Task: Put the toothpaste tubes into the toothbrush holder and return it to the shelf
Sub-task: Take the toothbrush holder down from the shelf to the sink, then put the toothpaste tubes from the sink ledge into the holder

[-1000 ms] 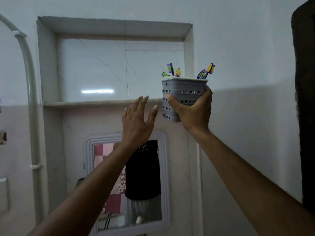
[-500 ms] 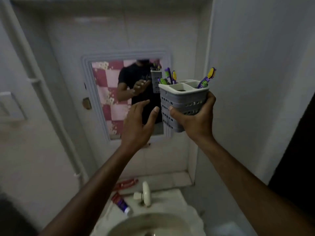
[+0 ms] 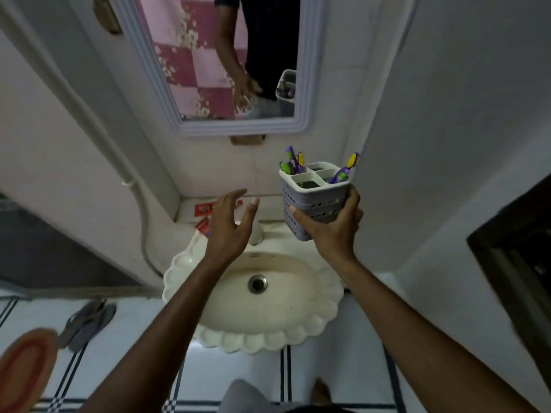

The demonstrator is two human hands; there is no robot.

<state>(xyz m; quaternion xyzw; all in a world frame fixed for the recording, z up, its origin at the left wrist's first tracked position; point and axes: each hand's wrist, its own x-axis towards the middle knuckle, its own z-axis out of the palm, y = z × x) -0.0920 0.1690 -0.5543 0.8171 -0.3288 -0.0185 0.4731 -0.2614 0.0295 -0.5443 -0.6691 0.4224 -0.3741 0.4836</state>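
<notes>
**Holder in your right hand, tubes waiting behind the sink**

Your right hand wraps the lower half of the toothbrush holder, grip closed around it from below, and keeps it upright. Held that way the toothbrushes stay in, and the two bare compartments on top face you, ready for loading.

Your left hand is spread wide and holds nothing. It hovers at about 9 o'clock from the holder, above the tap.

The toothpaste tubes lie on the ledge behind the sink, at 11 o'clock from your left hand. Your palm hides part of them, so I cannot tell exactly how they lie.

The tap stands just beside the tubes; reach around it. The mirror hangs above, at 12 o'clock. The shelf is out of view.
</notes>
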